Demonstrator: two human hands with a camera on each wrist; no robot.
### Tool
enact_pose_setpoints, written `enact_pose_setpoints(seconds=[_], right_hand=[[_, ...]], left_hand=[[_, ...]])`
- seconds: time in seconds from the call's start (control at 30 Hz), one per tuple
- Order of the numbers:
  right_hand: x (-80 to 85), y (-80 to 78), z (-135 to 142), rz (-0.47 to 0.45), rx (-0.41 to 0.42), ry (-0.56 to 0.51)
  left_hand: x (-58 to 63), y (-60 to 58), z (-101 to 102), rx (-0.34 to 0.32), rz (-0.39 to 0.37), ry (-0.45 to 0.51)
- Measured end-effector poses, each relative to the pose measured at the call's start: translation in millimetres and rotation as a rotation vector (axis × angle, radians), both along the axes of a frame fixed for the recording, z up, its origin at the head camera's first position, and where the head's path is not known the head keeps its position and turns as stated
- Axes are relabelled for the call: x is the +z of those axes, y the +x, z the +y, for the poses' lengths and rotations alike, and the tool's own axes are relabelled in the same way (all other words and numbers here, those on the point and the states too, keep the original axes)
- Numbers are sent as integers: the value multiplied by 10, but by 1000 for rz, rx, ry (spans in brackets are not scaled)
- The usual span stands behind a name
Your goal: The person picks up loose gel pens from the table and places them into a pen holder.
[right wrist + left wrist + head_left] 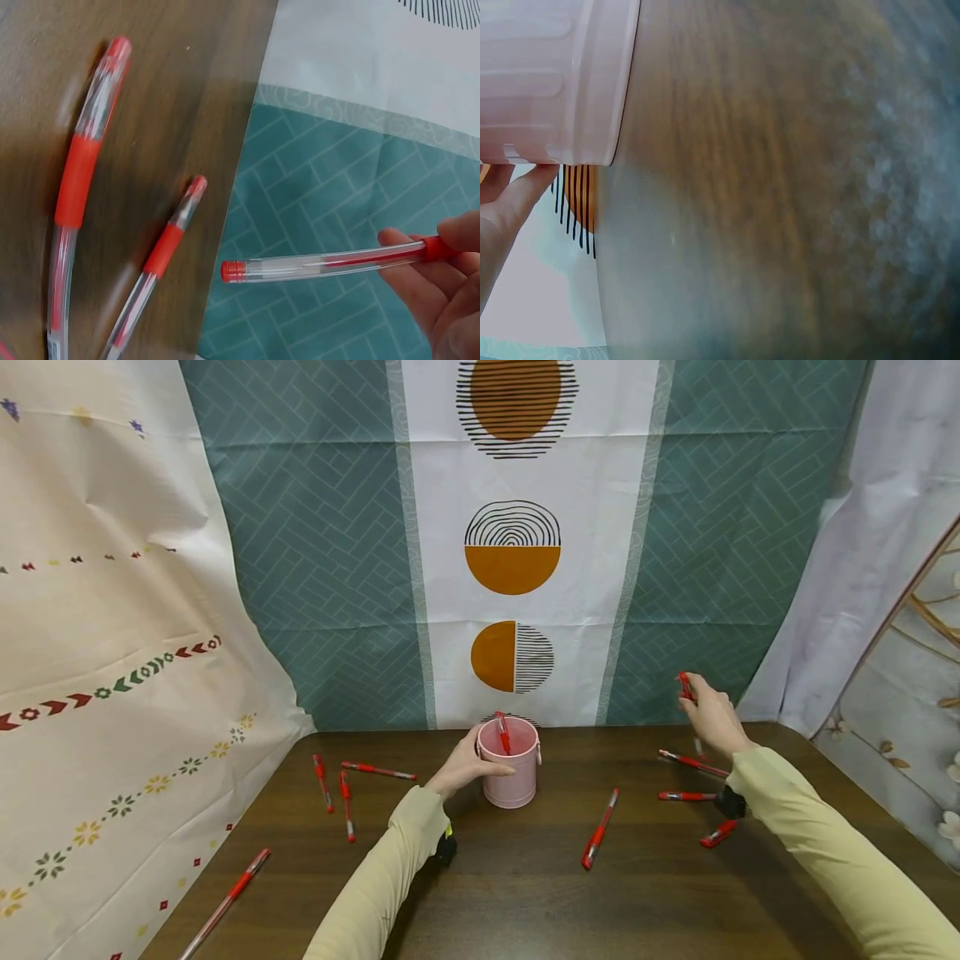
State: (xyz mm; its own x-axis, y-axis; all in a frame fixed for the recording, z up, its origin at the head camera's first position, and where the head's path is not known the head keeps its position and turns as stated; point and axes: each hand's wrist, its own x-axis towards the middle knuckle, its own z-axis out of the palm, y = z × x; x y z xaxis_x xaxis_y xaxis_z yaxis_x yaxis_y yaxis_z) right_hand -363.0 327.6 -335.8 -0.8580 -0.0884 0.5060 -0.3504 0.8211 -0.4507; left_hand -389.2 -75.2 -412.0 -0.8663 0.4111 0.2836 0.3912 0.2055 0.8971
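Note:
A pink bucket (pixel 513 787) with small side handles stands upright at the back middle of the wooden table. One red pen (pixel 503 737) leans inside it, its top above the rim. My left hand (pixel 459 768) grips the bucket from the left, thumb across its front. At the back right my right hand (pixel 716 720) is raised above the table and pinches a clear-barrelled red pen (pixel 322 266) by its red grip. In the right wrist view, two more red pens lie on the table beside the held one, the larger pen (pixel 79 180) and a smaller pen (pixel 165 251).
Several red pens lie scattered on the table (pixel 517 893): a group at the left with one pen (pixel 347 806), a long pen (pixel 225 902) at the front left, another pen (pixel 600 829) right of the bucket, and some near the right sleeve (pixel 795 810). A patterned curtain (pixel 322 568) hangs behind.

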Motion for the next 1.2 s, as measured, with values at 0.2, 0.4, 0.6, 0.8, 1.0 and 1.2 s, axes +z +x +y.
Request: enact_pose_setpoints(seconds=[0.2, 0.4, 0.6, 0.8, 1.0, 1.2], right_hand=[[28, 1, -125, -40, 47, -95], [75, -11, -278, -38, 84, -154], [107, -58, -414, -17, 102, -186], [140, -96, -545, -14, 141, -216], [181, -132, -661, -24, 177, -254], [242, -139, -774, -31, 188, -275]], left_hand=[[7, 19, 1, 13, -6, -8], [40, 55, -10, -6, -18, -5], [197, 175, -15, -32, -46, -6], [256, 218, -16, -42, -34, -28], [90, 69, -3, -15, -29, -12], [2, 5, 6, 7, -6, -6]])
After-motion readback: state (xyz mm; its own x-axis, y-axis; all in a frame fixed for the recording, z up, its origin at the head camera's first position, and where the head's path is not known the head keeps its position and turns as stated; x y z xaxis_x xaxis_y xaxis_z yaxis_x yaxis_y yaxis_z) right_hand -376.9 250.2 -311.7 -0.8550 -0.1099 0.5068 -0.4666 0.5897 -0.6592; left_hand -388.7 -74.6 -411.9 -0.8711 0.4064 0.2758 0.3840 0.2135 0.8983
